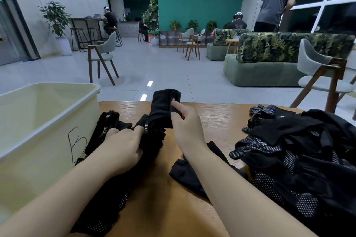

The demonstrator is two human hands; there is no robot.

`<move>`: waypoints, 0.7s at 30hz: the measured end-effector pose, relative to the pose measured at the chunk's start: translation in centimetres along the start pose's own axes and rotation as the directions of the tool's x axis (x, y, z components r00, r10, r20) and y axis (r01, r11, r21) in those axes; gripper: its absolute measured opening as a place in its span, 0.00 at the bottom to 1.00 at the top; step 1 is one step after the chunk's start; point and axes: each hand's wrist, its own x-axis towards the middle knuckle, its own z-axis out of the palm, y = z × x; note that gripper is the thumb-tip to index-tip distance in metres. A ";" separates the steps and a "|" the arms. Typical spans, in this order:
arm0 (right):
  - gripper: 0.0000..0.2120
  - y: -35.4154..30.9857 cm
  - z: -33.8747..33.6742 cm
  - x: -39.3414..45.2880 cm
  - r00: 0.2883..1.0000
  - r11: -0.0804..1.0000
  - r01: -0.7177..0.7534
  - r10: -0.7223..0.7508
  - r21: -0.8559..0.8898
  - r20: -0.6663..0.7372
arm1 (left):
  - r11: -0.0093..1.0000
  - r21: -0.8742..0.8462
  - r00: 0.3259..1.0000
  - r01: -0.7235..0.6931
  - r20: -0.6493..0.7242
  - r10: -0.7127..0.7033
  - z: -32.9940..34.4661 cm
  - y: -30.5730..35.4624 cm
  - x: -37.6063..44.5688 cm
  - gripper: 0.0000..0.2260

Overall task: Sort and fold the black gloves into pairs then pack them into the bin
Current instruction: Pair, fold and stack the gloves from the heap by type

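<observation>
Head view: right hand (185,121) pinches the cuff end of a black glove (163,109), lifting it at table centre, likely to line it up for folding. Left hand (123,144) grips the near end of the same glove bundle, fingers curled. Another glove (105,131) lies just beside the cream bin (48,121) at left. Unsorted glove pile (300,159) sits right on the table (212,113).

Beyond the wooden table (212,113), a chair (103,56) faces leaf-patterned green sofas (269,57) and potted plants (55,19).
</observation>
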 end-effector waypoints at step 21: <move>0.15 -1.2 4.6 -0.3 0.989 0.943 0.118 -0.083 -0.313 0.121 | 0.886 -0.444 0.958 0.135 -0.170 -0.231 -0.5 -0.8 -0.8 0.25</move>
